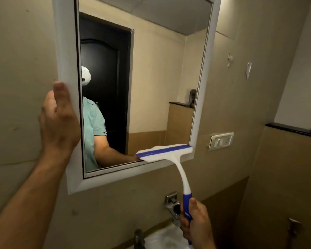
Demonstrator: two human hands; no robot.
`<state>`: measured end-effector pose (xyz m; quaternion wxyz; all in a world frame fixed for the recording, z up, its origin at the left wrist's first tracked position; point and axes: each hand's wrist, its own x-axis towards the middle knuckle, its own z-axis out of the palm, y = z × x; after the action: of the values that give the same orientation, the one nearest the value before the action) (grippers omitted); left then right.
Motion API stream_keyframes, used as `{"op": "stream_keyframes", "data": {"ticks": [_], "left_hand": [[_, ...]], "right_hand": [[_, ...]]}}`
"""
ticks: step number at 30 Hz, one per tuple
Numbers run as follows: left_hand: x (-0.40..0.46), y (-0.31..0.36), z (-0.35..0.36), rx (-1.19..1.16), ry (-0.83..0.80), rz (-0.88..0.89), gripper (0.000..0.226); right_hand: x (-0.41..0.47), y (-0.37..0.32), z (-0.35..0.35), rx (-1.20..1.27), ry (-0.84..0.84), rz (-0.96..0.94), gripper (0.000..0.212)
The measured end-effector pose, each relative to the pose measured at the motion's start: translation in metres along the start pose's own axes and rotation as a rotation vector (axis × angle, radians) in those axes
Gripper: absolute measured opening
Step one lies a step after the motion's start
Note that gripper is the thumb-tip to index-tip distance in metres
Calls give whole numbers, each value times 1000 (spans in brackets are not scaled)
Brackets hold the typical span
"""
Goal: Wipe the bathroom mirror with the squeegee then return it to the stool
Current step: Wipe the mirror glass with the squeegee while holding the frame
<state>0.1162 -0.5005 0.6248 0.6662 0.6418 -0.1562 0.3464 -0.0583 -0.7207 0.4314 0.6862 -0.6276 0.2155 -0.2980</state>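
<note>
Above right hand (196, 223), squeegee (164, 152) meets mirror (160, 87).

Dim, warm indoor light falls from above right, brightest on the wall (258, 24) beside the mirror (160, 78) frame's upper corner. Lower corners sink into shadow. Wide-angle bending curves the frame edges; detail is soft throughout.

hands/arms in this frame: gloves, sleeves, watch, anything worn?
Both bare. Left hand and its forearm show no glove, ring, watch or sleeve. Right hand is also ungloved, no ring visible; its wrist is cut off by the frame edge. The mirror reflection shows a short teal sleeve ending above the elbow.
</note>
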Motion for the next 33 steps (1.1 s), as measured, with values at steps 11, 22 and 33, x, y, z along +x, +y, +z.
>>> {"op": "stream_keyframes", "data": {"ticks": [11,22,33], "left_hand": [[-5,8,1,23,-13,-59,51],[-5,9,1,8,12,-76,59],[-1,5,2,1,0,-11,62]], "right_hand": [[14,-27,13,9,0,-106,43],[-15,-58,75,116,-194,-170,51],[-36,-5,116,54,-138,-214,82]]}}
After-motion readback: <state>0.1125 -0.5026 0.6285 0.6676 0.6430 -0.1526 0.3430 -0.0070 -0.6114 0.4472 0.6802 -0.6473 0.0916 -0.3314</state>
